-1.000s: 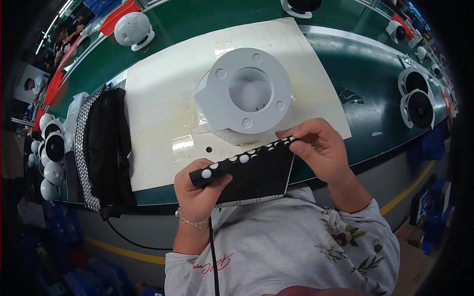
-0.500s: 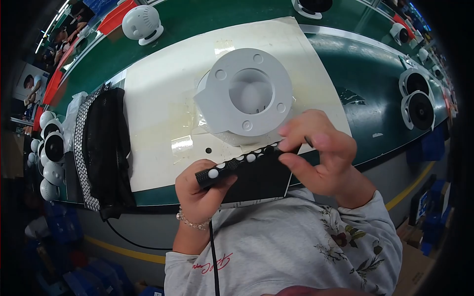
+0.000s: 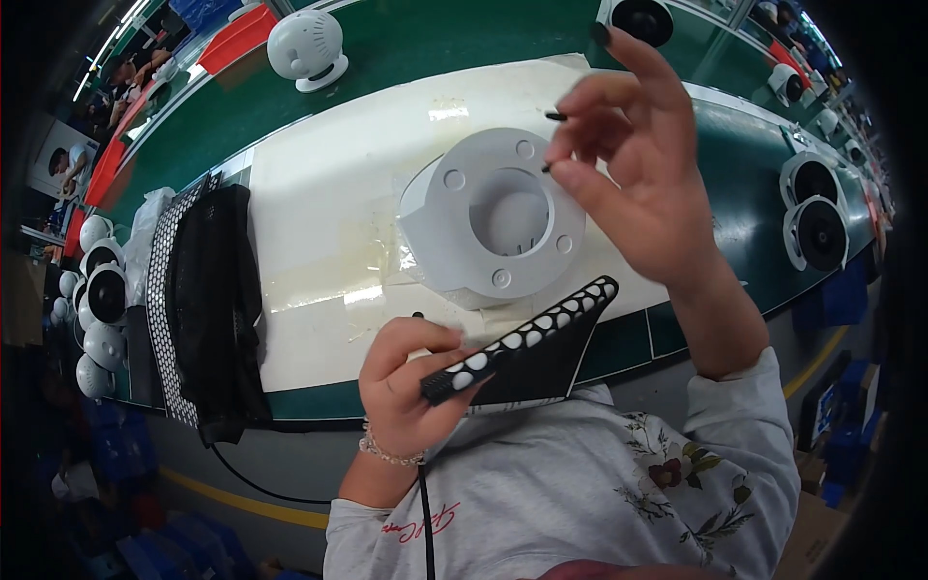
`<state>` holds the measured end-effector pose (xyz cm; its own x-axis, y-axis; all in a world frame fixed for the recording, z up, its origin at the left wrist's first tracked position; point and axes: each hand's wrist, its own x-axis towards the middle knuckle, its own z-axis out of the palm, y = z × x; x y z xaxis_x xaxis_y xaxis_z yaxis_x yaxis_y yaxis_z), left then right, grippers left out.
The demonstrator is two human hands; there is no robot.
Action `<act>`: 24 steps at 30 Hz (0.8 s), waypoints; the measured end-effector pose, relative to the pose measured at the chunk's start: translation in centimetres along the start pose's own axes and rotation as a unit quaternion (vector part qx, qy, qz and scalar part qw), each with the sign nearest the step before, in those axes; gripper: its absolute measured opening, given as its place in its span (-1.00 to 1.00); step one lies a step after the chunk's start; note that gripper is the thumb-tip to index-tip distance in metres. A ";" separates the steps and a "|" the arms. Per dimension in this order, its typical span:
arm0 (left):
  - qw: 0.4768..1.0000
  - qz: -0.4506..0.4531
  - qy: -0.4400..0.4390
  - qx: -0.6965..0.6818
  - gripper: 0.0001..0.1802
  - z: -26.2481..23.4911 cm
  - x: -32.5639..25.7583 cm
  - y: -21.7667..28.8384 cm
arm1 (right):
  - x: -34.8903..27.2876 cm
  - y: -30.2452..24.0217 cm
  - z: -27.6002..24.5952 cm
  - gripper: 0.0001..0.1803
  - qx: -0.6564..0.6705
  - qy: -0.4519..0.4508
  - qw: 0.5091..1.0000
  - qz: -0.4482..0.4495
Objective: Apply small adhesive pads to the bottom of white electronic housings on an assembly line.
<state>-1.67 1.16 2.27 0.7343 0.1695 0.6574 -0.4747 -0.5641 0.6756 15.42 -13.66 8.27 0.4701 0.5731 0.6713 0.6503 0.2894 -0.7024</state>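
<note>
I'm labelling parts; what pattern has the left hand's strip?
The strip is black with white spots; head view.

The near strip (image 3: 535, 335) is black with rounded white dots. The base (image 3: 449, 261) is plain pale grey, the mat (image 3: 329, 222) cream with yellowish patches, the table (image 3: 425, 41) deep green. At left, the bag (image 3: 224, 309) is black beside a black-and-white honeycomb band (image 3: 162, 309). The far-left bin (image 3: 238, 39) is red. The pale grey shirt (image 3: 551, 483) bears red lettering and a dark-red flower with green leaves.
</note>
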 end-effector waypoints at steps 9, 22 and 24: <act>1.000 -0.006 -0.004 -0.010 -0.67 1.1 -0.8 -2.2 | 1.5 -0.7 0.3 -0.22 -0.022 -0.019 0.995 0.095; 0.999 0.015 -0.029 0.034 -0.67 1.1 -0.7 -2.1 | 0.8 -2.6 0.1 -0.23 -0.402 -0.137 0.896 -0.129; 0.999 0.012 -0.030 0.032 -0.66 1.1 -0.7 -2.1 | 1.2 -1.9 0.5 -0.24 -0.317 -0.120 0.935 -0.100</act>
<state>-0.69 1.31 0.02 0.7518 0.1082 0.6505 -0.4612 -0.6187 0.6359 14.47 -13.13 10.26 0.2032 0.7344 0.6476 0.9700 -0.0607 -0.2355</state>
